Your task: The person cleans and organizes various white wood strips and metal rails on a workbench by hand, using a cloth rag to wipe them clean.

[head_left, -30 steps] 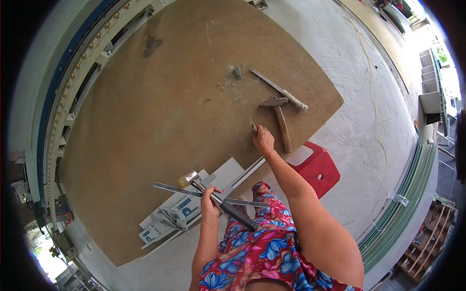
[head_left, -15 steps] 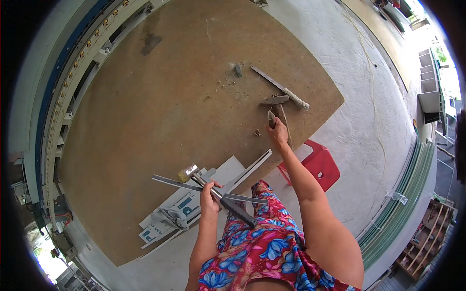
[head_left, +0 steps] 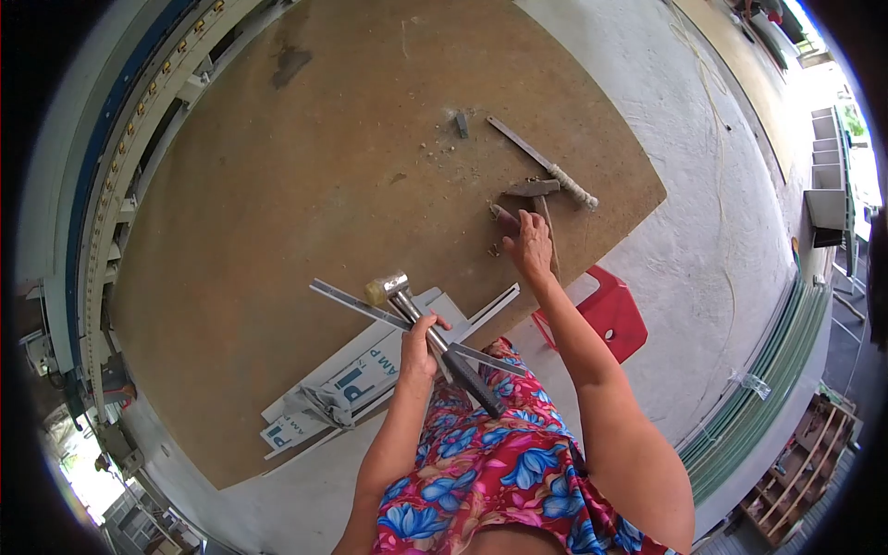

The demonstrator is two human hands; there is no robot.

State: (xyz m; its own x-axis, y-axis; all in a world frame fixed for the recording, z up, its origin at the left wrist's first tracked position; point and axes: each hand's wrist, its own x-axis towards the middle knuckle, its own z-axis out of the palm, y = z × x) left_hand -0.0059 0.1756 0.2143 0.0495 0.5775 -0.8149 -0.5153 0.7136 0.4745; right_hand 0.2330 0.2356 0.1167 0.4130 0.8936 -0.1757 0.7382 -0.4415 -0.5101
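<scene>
My left hand (head_left: 423, 347) is wrapped round a mallet (head_left: 403, 303) with a metal head, a yellowish face and a black grip. A flat metal strip (head_left: 358, 302) crosses the mallet in the same hand. My right hand (head_left: 530, 248) has its fingers apart, low over the brown board. Beside its fingertips lies a short pointed tool (head_left: 505, 217). The wooden-handled hammer (head_left: 534, 188) lies just beyond, its handle partly behind my right hand. A long flat tool with a wrapped handle (head_left: 573, 188) lies further right.
The brown board (head_left: 277, 194) carries a small grey block (head_left: 462, 125), scattered crumbs, and white printed panels (head_left: 356, 375) at its near edge. A red stool (head_left: 612, 319) stands at the right. Green strips (head_left: 763, 388) lie on the far right.
My right hand has let go of the short pointed tool, which now lies on the board, and its fingers have spread. My left hand has moved up and right with the mallet and strip.
</scene>
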